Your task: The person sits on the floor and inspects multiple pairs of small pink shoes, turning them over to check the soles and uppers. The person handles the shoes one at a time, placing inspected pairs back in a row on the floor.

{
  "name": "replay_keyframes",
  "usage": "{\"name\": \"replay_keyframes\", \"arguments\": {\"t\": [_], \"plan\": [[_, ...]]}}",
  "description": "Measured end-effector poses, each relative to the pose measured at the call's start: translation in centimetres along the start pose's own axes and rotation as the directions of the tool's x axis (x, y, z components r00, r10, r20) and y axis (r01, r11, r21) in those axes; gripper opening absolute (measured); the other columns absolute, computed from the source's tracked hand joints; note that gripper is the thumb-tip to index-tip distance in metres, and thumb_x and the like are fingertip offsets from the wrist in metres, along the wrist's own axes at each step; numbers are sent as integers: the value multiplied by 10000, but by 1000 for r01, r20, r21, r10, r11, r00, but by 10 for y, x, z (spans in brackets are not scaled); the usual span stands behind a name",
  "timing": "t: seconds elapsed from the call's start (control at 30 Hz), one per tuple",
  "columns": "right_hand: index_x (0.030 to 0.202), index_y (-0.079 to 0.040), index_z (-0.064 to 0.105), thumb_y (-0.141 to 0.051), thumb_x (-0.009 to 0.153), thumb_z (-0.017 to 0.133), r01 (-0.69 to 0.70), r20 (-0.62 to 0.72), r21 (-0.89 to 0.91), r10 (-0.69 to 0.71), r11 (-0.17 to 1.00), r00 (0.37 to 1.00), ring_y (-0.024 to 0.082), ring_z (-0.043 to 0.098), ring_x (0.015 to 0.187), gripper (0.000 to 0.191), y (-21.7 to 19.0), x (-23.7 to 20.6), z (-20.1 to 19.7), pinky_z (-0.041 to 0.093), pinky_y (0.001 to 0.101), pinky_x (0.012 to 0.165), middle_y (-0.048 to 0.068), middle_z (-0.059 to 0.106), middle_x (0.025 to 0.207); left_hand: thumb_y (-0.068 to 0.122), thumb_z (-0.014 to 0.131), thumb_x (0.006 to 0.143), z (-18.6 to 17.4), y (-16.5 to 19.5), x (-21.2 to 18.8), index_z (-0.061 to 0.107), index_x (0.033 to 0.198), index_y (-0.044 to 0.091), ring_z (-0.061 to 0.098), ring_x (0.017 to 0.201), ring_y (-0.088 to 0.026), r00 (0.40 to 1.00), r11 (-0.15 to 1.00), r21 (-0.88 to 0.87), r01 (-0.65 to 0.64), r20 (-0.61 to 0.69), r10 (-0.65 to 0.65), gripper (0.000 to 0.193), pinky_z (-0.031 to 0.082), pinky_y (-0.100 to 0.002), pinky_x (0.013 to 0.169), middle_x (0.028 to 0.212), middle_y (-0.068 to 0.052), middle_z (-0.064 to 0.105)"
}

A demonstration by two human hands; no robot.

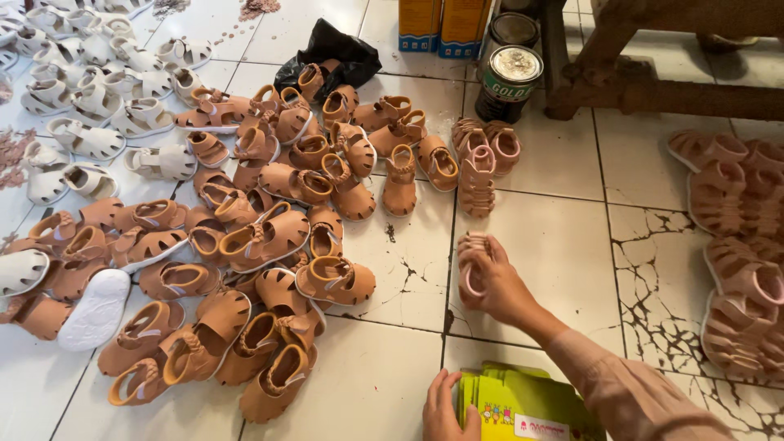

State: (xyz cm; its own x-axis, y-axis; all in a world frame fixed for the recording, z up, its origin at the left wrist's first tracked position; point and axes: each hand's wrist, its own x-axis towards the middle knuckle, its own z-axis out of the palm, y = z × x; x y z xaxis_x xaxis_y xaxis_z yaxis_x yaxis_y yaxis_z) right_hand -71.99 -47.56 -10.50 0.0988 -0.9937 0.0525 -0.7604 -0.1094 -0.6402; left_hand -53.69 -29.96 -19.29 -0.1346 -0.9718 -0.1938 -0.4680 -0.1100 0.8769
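The right hand (494, 282) is closed around a small pink sandal (472, 265), holding it just above the tiled floor (563, 245), near a short row of pink sandals (482, 163) that lies further from the person. The left hand (445, 412) rests flat, fingers spread and gripping nothing, on the edge of a stack of yellow-green cards (523, 404) at the bottom of the view. A big heap of tan sandals (261, 237) spreads to the left, white sandals (90, 106) lie beyond it, and more pink ones (735, 245) sit well apart on the right; two tins (508, 82) stand near a wooden leg. To handle this well, I judge the sandal should be held by its sole with the strap kept free, and the left hand should peel off a single card, thumb sliding the top one clear, so the stack stays squared.
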Motion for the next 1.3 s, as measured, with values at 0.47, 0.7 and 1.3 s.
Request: {"name": "replay_keyframes", "arguments": {"t": [0.47,0.7,1.3], "plan": [[1579,-316,254,-115,656,879,-145,6,-32,146,989,989,499,465,1309,1132,19,-29,-32,484,467,1017,245,71,1655,136,685,834,-21,23,-4,578,1318,93,486,1364,-346,995,999,-52,-3,-105,-2,497,392,-422,1123,1450,-159,521],[1401,-206,556,-311,681,871,-450,-255,-688,390,570,885,381,454,1382,794,132,-253,-178,336,567,1183,166,335,1609,180,636,896,-38,30,-9,550,1390,143,648,1099,-285,986,978,-137,157,-38,-163,502,535,-357,866,1443,-82,579],[1406,-130,549,-94,810,802,-877,-455,-311,752,368,477,421,615,1229,648,169,-439,-247,524,471,1045,211,598,1352,154,593,939,-69,80,-34,595,1345,78,563,1302,-282,974,985,-53,-165,-167,155,412,497,-410,989,1440,-132,563]]}}
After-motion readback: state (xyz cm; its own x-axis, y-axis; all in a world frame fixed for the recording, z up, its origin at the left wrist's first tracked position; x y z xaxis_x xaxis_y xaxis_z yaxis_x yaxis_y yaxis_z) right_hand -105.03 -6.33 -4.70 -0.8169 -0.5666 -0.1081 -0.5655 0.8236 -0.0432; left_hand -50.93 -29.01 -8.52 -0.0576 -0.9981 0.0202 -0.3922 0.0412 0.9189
